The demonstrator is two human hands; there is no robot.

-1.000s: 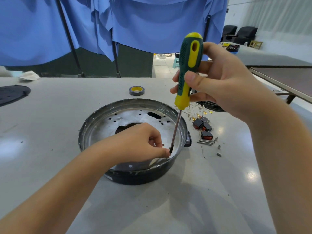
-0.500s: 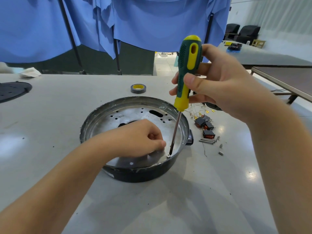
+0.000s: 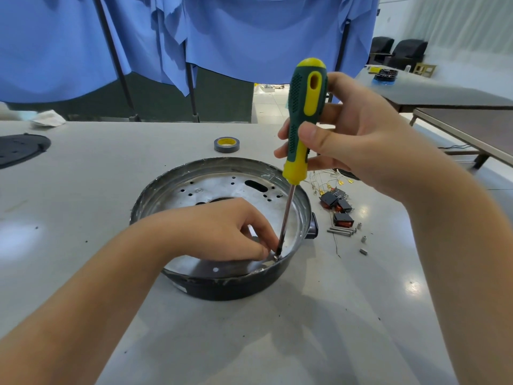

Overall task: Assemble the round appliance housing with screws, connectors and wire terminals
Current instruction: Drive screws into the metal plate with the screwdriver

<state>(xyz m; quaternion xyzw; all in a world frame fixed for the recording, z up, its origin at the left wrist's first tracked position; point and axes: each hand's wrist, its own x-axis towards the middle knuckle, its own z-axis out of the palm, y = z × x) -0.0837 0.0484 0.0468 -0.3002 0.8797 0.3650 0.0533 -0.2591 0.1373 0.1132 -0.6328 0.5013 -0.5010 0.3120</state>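
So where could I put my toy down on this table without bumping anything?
Bare tabletop lies in front of the round housing, between the two arms. There is more free room left of it, before the black disc, and behind it beside the tape roll. Right of the housing is crowded: switches, wires and screws.

Looks like a workshop or test room. Big grey work tables (image 3: 83, 190), blue cloth (image 3: 249, 31) hung on poles behind, a tape roll (image 3: 226, 145), loose small parts (image 3: 342, 218), maybe black chairs (image 3: 397, 52) far back.
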